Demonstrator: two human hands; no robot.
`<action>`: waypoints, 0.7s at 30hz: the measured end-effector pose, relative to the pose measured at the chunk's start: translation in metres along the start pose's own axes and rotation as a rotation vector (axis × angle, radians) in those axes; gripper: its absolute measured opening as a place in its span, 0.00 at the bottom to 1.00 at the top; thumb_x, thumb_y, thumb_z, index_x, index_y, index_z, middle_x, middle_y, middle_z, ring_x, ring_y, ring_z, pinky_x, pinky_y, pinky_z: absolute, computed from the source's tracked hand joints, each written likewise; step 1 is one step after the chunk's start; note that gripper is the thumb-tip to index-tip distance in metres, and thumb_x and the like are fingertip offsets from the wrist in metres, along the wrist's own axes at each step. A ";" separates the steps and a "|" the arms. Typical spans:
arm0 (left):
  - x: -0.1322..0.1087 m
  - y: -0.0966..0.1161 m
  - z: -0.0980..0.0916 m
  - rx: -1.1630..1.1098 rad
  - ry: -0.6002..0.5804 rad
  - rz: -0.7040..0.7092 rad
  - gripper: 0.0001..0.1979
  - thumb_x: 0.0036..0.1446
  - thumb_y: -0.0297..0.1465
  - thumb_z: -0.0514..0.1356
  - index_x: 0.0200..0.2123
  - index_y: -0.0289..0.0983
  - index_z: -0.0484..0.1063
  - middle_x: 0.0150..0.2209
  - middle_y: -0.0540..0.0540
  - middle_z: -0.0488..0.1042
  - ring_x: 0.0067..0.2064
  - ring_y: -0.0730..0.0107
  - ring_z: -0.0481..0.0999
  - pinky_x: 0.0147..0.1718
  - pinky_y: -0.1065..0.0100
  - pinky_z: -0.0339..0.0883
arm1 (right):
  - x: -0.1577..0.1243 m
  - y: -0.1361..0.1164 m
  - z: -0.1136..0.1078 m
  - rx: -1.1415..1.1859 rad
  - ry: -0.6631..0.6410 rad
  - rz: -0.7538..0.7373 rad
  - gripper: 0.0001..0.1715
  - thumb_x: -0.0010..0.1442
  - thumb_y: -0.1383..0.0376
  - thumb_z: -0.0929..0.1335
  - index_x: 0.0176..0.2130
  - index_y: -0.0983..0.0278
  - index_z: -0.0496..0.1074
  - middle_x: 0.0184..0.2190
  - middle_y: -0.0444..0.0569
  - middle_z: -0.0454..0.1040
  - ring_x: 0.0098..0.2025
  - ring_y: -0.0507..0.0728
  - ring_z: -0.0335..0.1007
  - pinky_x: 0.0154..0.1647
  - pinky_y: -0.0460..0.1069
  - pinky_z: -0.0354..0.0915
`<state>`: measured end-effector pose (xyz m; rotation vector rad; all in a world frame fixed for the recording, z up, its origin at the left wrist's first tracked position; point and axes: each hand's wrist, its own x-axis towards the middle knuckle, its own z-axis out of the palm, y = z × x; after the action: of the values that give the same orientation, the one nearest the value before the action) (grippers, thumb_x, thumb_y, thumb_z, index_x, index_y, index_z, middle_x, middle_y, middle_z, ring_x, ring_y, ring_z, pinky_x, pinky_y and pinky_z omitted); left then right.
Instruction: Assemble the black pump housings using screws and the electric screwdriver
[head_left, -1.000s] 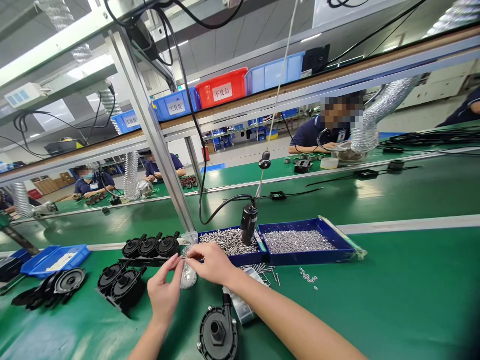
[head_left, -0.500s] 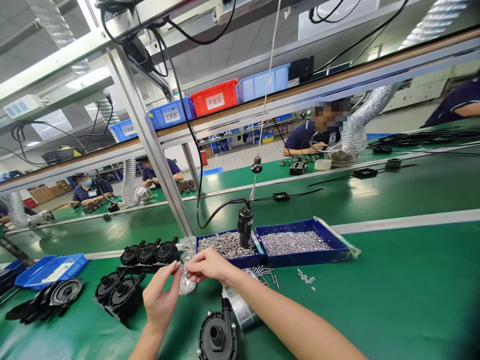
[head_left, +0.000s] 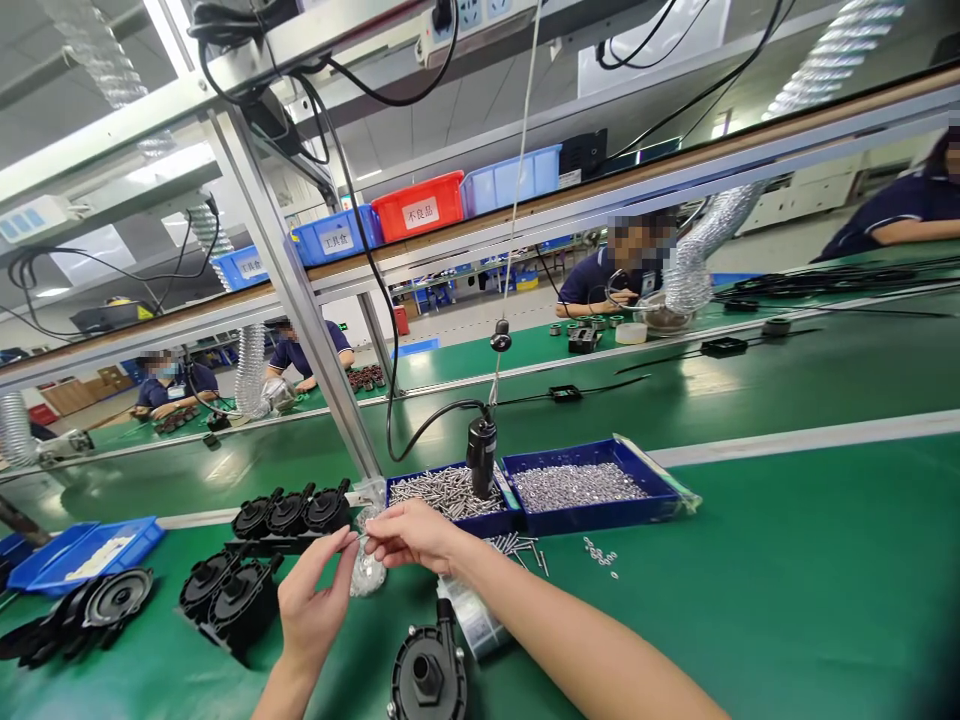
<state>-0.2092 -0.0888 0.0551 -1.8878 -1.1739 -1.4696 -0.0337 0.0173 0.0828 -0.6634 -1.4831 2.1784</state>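
Left hand [head_left: 309,602] and right hand [head_left: 414,534] meet at fingertips — both pinching a tiny metal part [head_left: 363,540]; clear bag [head_left: 367,574] just beneath.

Two bare hands pinch a tiny part over a green workbench.
The left hand [head_left: 311,600] and right hand [head_left: 412,533] meet fingertip to fingertip on a small thin silvery part [head_left: 362,538], too small to identify, above a clear plastic bag of metal bits [head_left: 367,575]. A round black plastic housing [head_left: 429,678] lies on the green bench mat [head_left: 750,600] near the wrists. Beyond the hands, a black hanging power screwdriver [head_left: 481,456] dangles over two shallow blue trays of silver fasteners [head_left: 577,487].
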 end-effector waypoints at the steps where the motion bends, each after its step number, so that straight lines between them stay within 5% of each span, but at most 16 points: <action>1: 0.000 0.001 0.000 -0.020 -0.004 0.005 0.17 0.62 0.22 0.69 0.53 0.39 0.79 0.44 0.46 0.84 0.41 0.64 0.85 0.46 0.64 0.81 | -0.002 -0.003 -0.003 0.003 -0.036 0.023 0.16 0.60 0.57 0.79 0.32 0.68 0.79 0.31 0.48 0.80 0.26 0.48 0.73 0.29 0.41 0.73; 9: 0.001 0.013 -0.002 -0.067 -0.025 0.034 0.23 0.59 0.20 0.69 0.55 0.44 0.78 0.42 0.48 0.85 0.40 0.62 0.86 0.44 0.63 0.81 | -0.019 -0.017 -0.007 -0.158 -0.200 -0.001 0.20 0.56 0.53 0.80 0.34 0.68 0.80 0.32 0.48 0.80 0.30 0.50 0.74 0.31 0.43 0.74; 14: 0.016 -0.001 -0.013 0.006 -0.164 -0.026 0.22 0.63 0.30 0.68 0.60 0.43 0.75 0.50 0.42 0.83 0.50 0.56 0.83 0.55 0.56 0.77 | -0.052 -0.044 -0.014 -0.433 -0.266 -0.063 0.08 0.55 0.62 0.77 0.30 0.65 0.81 0.24 0.42 0.79 0.25 0.51 0.73 0.29 0.43 0.69; 16: 0.022 -0.024 -0.028 0.212 -0.152 -0.137 0.22 0.64 0.41 0.67 0.58 0.40 0.77 0.57 0.37 0.79 0.57 0.47 0.79 0.61 0.47 0.71 | -0.076 -0.051 -0.010 -0.620 -0.410 -0.065 0.02 0.52 0.68 0.78 0.28 0.62 0.83 0.22 0.41 0.79 0.24 0.52 0.74 0.26 0.44 0.65; 19: 0.022 -0.075 -0.067 0.692 -0.142 -0.474 0.32 0.61 0.54 0.62 0.56 0.35 0.78 0.63 0.27 0.72 0.65 0.29 0.69 0.61 0.29 0.61 | -0.105 -0.045 0.012 -1.177 -0.590 -0.182 0.16 0.49 0.69 0.79 0.17 0.60 0.75 0.15 0.39 0.73 0.19 0.53 0.69 0.19 0.46 0.55; 21: 0.015 -0.105 -0.097 0.914 -0.200 -0.808 0.37 0.54 0.62 0.63 0.52 0.36 0.79 0.62 0.27 0.73 0.63 0.18 0.68 0.54 0.19 0.59 | -0.112 -0.032 0.031 -1.546 -0.546 -0.277 0.28 0.47 0.65 0.80 0.11 0.60 0.63 0.13 0.41 0.69 0.17 0.55 0.65 0.16 0.48 0.51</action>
<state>-0.3490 -0.1046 0.0856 -0.9497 -2.3523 -0.7595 0.0393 -0.0602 0.1398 -0.1608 -3.1859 0.6302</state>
